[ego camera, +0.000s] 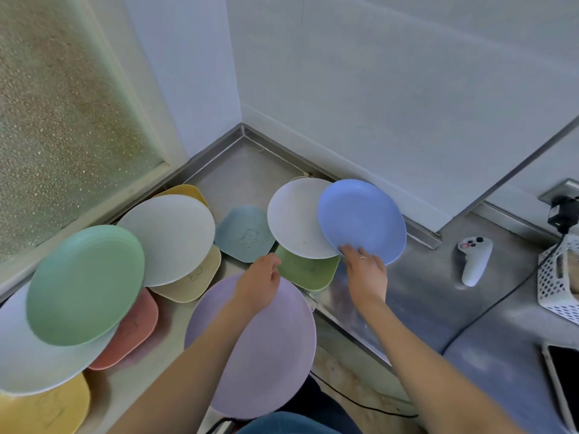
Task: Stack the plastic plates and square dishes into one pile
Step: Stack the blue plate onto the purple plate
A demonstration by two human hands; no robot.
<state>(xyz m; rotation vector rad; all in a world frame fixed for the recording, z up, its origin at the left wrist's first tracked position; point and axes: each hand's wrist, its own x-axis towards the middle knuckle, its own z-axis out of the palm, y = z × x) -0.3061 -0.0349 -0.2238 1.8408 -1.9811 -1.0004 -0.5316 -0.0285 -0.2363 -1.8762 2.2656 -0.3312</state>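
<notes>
A lilac round plate (266, 355) lies at the counter's front, and my left hand (260, 283) hangs over its far rim with fingers loosely curled, holding nothing. My right hand (365, 270) grips the near rim of a blue round plate (363, 217), which overlaps a white round plate (294, 217). Under the white plate lies a green square dish (310, 274). A teal square dish (242, 233) sits in the middle. To the left are a pale round plate (172, 236) on a beige square dish (191, 286), and a green round plate (87, 283) on a grey-white plate (34, 361).
A red square dish (134, 333) and yellow square dishes (44, 408) (185, 191) peek from under the left plates. On the steel counter (423, 292) to the right lie a white controller (474, 258), a perforated white basket (557, 277), a cable and a dark device (564, 374).
</notes>
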